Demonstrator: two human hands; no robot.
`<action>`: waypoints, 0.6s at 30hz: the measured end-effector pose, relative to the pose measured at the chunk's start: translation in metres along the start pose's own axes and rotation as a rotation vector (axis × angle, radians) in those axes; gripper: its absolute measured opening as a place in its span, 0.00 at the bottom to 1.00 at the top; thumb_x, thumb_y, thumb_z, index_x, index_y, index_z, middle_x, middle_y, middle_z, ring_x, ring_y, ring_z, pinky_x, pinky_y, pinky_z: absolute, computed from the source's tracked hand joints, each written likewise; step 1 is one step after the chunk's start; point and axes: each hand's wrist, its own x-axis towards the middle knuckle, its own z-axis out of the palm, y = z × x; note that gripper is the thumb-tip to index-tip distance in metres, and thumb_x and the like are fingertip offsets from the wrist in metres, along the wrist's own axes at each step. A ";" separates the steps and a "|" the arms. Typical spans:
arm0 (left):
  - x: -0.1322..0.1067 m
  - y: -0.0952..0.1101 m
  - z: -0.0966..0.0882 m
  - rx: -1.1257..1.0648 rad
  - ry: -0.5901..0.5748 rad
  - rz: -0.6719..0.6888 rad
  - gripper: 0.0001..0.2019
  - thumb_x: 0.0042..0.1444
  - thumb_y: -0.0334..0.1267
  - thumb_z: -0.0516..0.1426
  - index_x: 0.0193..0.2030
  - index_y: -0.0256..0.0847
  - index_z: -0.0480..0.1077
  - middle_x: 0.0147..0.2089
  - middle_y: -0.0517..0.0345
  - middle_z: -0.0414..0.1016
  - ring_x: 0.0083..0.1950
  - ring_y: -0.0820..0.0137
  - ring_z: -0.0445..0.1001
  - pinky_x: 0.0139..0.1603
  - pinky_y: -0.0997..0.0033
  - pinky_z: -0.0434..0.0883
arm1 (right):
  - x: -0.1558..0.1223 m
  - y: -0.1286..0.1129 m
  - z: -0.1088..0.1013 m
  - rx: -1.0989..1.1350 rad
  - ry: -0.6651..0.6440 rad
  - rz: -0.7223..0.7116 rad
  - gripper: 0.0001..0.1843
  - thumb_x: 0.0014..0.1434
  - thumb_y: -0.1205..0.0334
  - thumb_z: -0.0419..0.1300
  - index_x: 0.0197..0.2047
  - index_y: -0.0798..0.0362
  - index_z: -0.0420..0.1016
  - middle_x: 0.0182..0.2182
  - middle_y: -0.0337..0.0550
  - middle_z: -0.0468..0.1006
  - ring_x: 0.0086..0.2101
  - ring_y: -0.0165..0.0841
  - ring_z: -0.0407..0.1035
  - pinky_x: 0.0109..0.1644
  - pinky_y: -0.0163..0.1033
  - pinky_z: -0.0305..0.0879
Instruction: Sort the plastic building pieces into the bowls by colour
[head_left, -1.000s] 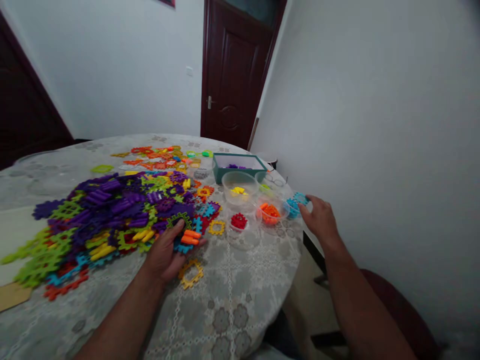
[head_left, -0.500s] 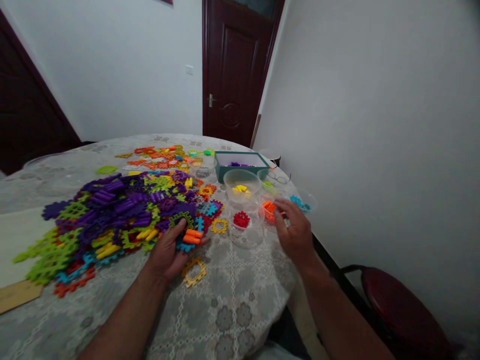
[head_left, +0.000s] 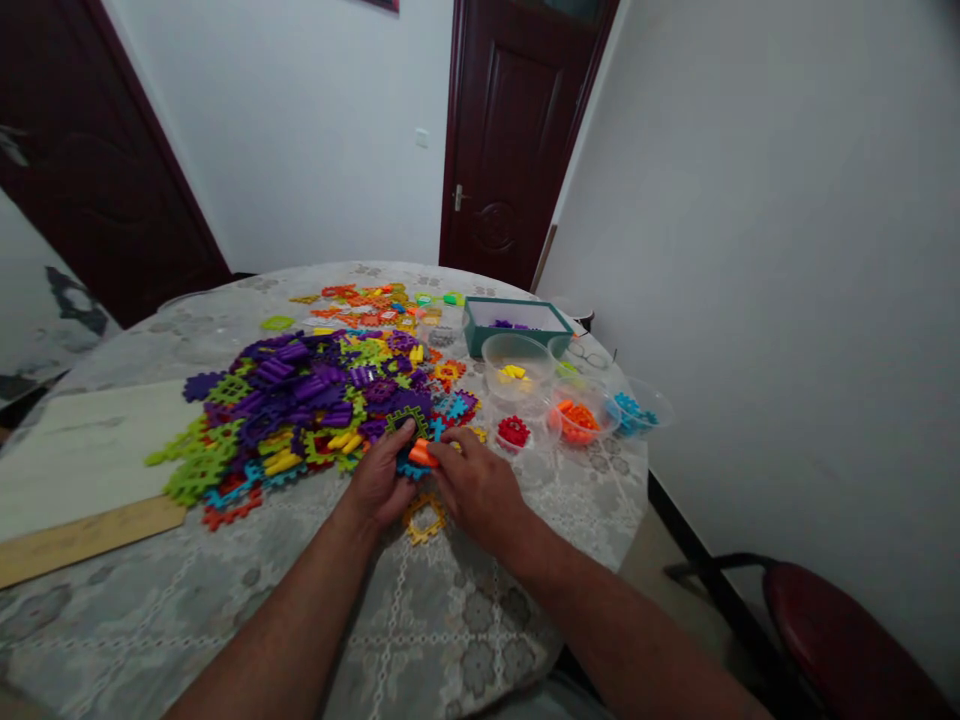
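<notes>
My left hand point(head_left: 381, 485) is closed round orange plastic connector pieces point(head_left: 422, 453) at the near right edge of a pile. Its thumb tip overlaps a lime-green square gear frame point(head_left: 407, 412); whether it touches that frame, I cannot tell. From the right, my right hand point(head_left: 480, 490) meets it, thumb and fingers pinched on the same orange pieces. A yellow square gear frame point(head_left: 425, 520) lies on the tablecloth just below the hands. The pile of purple pieces point(head_left: 307, 385), mixed with green, yellow and blue ones, spreads to the left.
Clear bowls hold orange pieces point(head_left: 577, 420), red gears point(head_left: 514, 432), yellow pieces point(head_left: 514, 372) and blue gears point(head_left: 634, 412). Behind them stands a green box point(head_left: 517, 335) near eyeglasses point(head_left: 591, 355). A cardboard strip point(head_left: 90, 540) lies left; a red stool point(head_left: 840, 640) stands right.
My right hand has come left from the bowl of orange pieces to the orange pieces in my left hand. The view has turned slightly left.
</notes>
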 end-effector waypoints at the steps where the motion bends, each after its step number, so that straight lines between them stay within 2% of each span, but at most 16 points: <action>1: 0.001 0.000 -0.001 0.006 0.003 0.002 0.08 0.65 0.32 0.62 0.33 0.38 0.71 0.26 0.58 0.75 0.25 0.69 0.77 0.27 0.72 0.77 | 0.002 0.001 0.002 -0.007 0.004 -0.009 0.16 0.72 0.63 0.58 0.62 0.46 0.74 0.58 0.50 0.75 0.49 0.40 0.76 0.50 0.45 0.78; 7: 0.002 -0.001 -0.003 0.062 -0.016 -0.029 0.08 0.67 0.33 0.60 0.34 0.37 0.71 0.28 0.56 0.77 0.26 0.68 0.78 0.29 0.70 0.80 | -0.001 0.008 0.004 0.087 0.123 -0.088 0.12 0.73 0.64 0.57 0.57 0.50 0.76 0.52 0.50 0.79 0.51 0.39 0.75 0.54 0.44 0.76; 10: 0.000 -0.001 -0.001 0.082 -0.007 0.014 0.03 0.67 0.32 0.60 0.42 0.36 0.76 0.37 0.51 0.83 0.34 0.63 0.83 0.35 0.60 0.85 | -0.009 0.017 -0.014 0.178 0.256 -0.066 0.11 0.74 0.63 0.56 0.55 0.49 0.76 0.49 0.49 0.80 0.50 0.38 0.76 0.54 0.43 0.75; 11: 0.000 0.000 0.000 0.086 0.003 0.032 0.04 0.67 0.32 0.60 0.46 0.37 0.76 0.42 0.49 0.84 0.38 0.61 0.85 0.38 0.55 0.86 | -0.012 0.024 -0.023 0.188 0.315 -0.046 0.11 0.74 0.63 0.56 0.55 0.50 0.77 0.49 0.49 0.81 0.50 0.38 0.76 0.55 0.44 0.75; 14: -0.002 0.001 0.002 0.090 0.043 0.048 0.09 0.66 0.30 0.61 0.51 0.38 0.77 0.48 0.48 0.85 0.42 0.59 0.86 0.42 0.45 0.86 | -0.022 0.062 -0.058 0.102 0.468 0.060 0.12 0.72 0.63 0.56 0.53 0.50 0.78 0.48 0.50 0.82 0.49 0.40 0.76 0.56 0.47 0.74; 18: -0.004 0.001 0.004 0.111 0.051 0.030 0.09 0.65 0.30 0.62 0.51 0.39 0.77 0.45 0.50 0.86 0.39 0.61 0.86 0.43 0.45 0.86 | -0.033 0.136 -0.095 -0.114 0.512 0.225 0.14 0.71 0.61 0.55 0.52 0.52 0.80 0.47 0.53 0.83 0.48 0.44 0.76 0.57 0.50 0.72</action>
